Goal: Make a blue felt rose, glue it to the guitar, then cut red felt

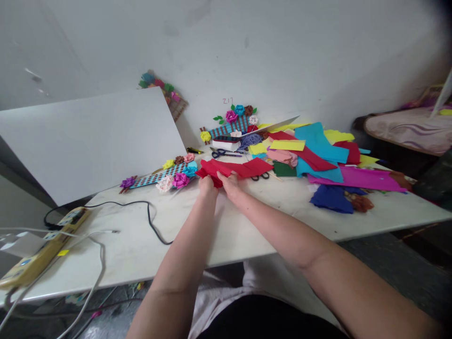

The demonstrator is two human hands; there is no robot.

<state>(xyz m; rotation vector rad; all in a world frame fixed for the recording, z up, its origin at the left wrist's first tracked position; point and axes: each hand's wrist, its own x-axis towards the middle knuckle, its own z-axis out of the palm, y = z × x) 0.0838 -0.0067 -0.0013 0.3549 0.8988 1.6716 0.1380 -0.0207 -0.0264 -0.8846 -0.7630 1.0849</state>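
Observation:
Both my hands are closed on a strip of red crepe paper (243, 167) above the white table. My left hand (208, 185) grips its bunched left end. Close beside it, my right hand (230, 182) pinches the lower edge, and the rest of the strip stretches off to the right. Scissor handles (260, 177) poke out under the paper. Just left of my hands lies a woven blue and brown panel (158, 175) with paper flowers, among them a magenta flower (181, 180). Dark-handled scissors (221, 153) rest behind the red paper.
Coloured crepe sheets (318, 146) are heaped at the right. A second flowered panel (231, 125) leans on the wall. At the left stand a large white board (95, 146) and a power strip (45, 247) with cables (148, 212) trailing over the table (247, 230).

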